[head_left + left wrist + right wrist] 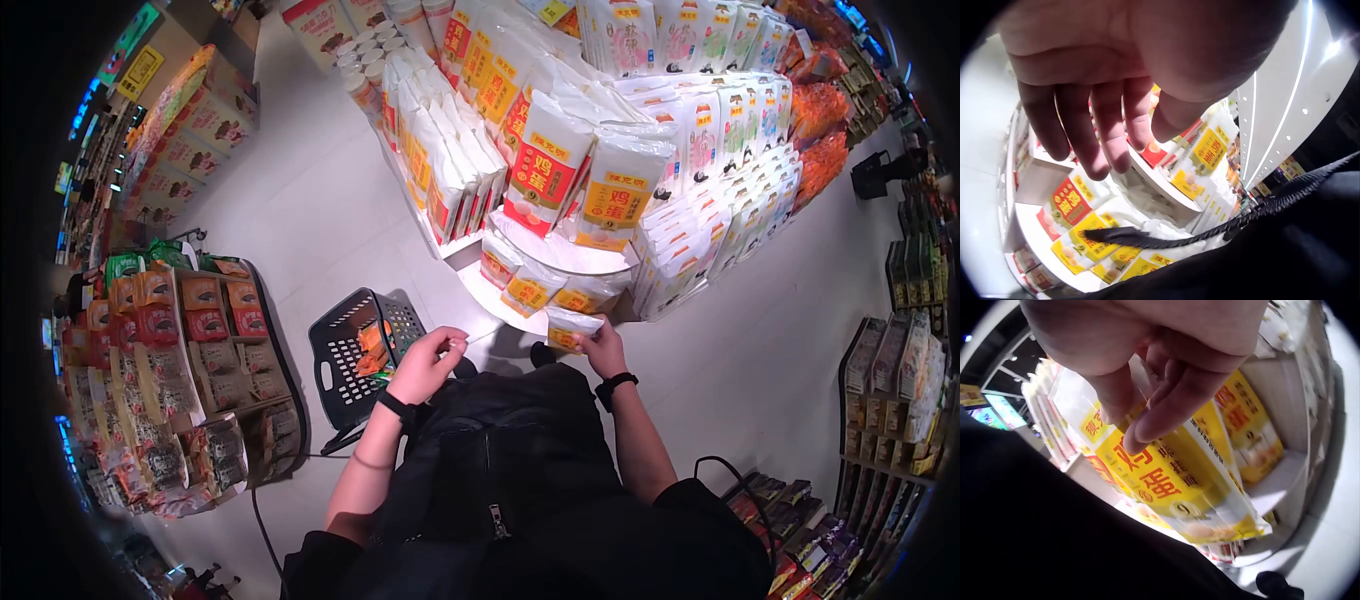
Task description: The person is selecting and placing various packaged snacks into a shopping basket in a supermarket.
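The right hand (604, 350) pinches the top of a white and yellow package (572, 326) at the front of the rounded display. In the right wrist view the thumb and fingers of the right hand (1147, 369) are curled on that package (1179, 481), which has red lettering. The left hand (428, 365) is raised near the shopping basket, holding nothing. In the left wrist view the left hand (1091, 81) hangs with relaxed, slightly bent fingers in front of the shelf packages (1094, 234).
A dark basket (345, 402) with orange packets (372, 350) stands on the floor at the left. White packages (545, 165) fill the tiered display ahead. A snack rack (215, 350) is at far left, and shelves (885, 400) stand at far right.
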Action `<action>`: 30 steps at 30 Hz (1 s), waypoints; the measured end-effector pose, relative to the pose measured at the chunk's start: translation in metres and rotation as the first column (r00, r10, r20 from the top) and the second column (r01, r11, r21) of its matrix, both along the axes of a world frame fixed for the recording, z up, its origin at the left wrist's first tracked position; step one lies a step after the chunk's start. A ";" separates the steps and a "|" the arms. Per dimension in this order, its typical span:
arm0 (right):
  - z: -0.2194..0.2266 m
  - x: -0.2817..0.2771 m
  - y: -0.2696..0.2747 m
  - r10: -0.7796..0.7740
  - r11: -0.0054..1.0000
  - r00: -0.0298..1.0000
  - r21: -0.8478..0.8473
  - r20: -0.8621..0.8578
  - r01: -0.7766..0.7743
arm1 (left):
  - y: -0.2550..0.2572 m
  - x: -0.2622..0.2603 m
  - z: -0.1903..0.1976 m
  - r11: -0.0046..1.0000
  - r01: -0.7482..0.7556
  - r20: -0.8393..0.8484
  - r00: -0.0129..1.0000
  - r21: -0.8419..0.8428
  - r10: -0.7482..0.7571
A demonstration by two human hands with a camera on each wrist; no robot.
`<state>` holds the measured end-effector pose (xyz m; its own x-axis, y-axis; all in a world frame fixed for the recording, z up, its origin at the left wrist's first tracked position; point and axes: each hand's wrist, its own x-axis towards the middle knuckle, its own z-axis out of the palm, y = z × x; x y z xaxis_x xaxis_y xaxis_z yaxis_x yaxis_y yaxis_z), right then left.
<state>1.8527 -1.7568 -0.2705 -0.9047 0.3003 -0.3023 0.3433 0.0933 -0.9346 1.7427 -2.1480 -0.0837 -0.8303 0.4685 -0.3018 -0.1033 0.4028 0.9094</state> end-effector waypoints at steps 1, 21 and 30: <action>0.032 -0.001 0.002 0.065 0.998 0.998 -0.005 -0.013 -0.065 | 0.029 -0.006 0.007 0.996 0.088 -0.031 0.996 -0.004 -0.088; 0.146 0.038 0.119 0.511 0.784 0.849 0.478 -0.133 -0.396 | 0.254 0.033 0.035 0.854 0.435 -0.159 0.857 -0.287 -0.490; 0.148 0.025 0.128 0.601 0.719 0.794 0.493 -0.088 -0.490 | 0.297 0.043 0.033 0.883 0.389 -0.229 0.864 -0.262 -0.449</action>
